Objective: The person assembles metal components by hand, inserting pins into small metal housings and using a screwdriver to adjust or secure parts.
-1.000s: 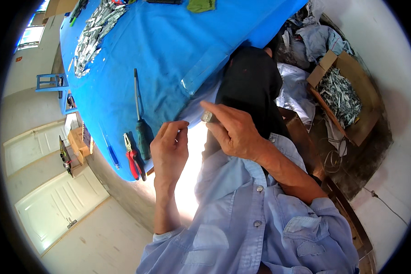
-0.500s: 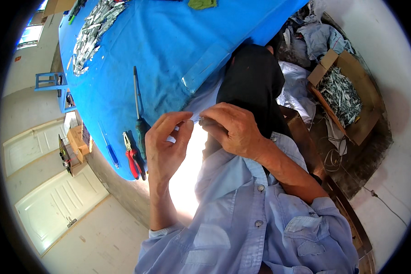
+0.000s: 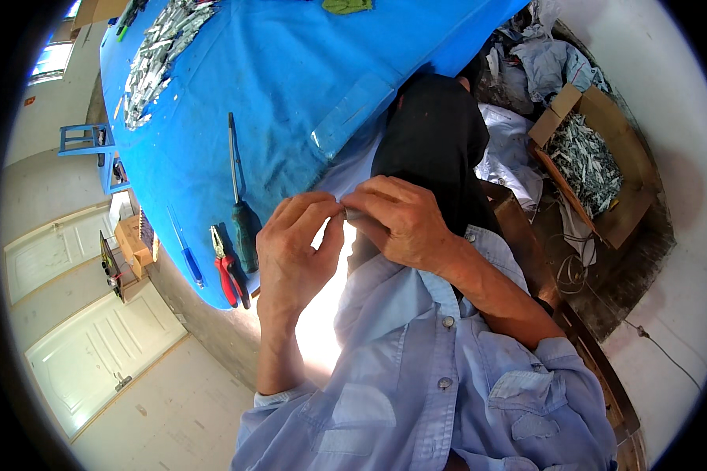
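Over my lap, at the near edge of the blue-covered table, my two hands meet fingertip to fingertip. Between thumb and fingers my right hand (image 3: 404, 224) pinches a small grey piece (image 3: 355, 213), mostly covered by the fingers, its kind unclear. My left hand (image 3: 297, 235) is closed in a pinch at the piece's left end; what its fingertips hold is hidden. Left of that hand, red-handled pliers (image 3: 228, 271) lie on the cloth beside a large dark-green-handled screwdriver (image 3: 244, 235). A thinner blue screwdriver (image 3: 190, 263) lies farther left.
Blue cloth (image 3: 275, 94) covers the table. A heap of silvery strips (image 3: 161, 59) lies at its far left, a green rag (image 3: 347, 6) at the far edge. On my right stands an open cardboard box (image 3: 644, 184) of similar strips, near crumpled bags (image 3: 546, 67) and a loose cable (image 3: 640, 331).
My left hand has moved right, and its fingertips have closed in to meet those of my right hand. The right hand has barely moved and still pinches the grey piece.
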A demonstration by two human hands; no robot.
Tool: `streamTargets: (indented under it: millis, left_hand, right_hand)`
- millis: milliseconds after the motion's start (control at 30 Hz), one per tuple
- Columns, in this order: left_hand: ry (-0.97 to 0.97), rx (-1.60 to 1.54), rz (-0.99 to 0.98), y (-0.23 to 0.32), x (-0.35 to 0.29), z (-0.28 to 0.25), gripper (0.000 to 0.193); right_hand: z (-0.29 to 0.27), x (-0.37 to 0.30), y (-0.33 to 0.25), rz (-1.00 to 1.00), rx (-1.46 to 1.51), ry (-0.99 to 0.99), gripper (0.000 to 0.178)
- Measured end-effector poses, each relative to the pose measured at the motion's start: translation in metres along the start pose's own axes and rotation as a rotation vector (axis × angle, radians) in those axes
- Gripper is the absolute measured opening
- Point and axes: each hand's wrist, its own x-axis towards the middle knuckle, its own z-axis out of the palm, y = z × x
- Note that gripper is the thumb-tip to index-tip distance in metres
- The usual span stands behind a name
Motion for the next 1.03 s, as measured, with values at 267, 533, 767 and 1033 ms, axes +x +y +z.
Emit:
streamTargets:
  millis: [267,533,767,1033]
  left_hand:
    - [-0.15,-0.508,-0.442,-0.004,0.001,-0.009,0.006]
    - [-0.131,-1.338,-0.709,-0.021,-0.017,0.018,0.01]
    - [-0.042,-1.417,-0.719,-0.019,-0.029,0.032,0.008]
    - [0.139,-0.417,-0.2,0.006,-0.027,0.025,0.016]
  right_hand:
    - [0.001,0.001,0.003,-0.005,0.075,0.003,0.03]
    - [-0.003,-0.002,0.005,-0.009,0.135,0.011,0.029]
    - [-0.004,-0.002,0.005,0.002,0.191,0.015,0.028]
    - [-0.008,-0.001,0.0,0.149,0.274,0.001,0.032]
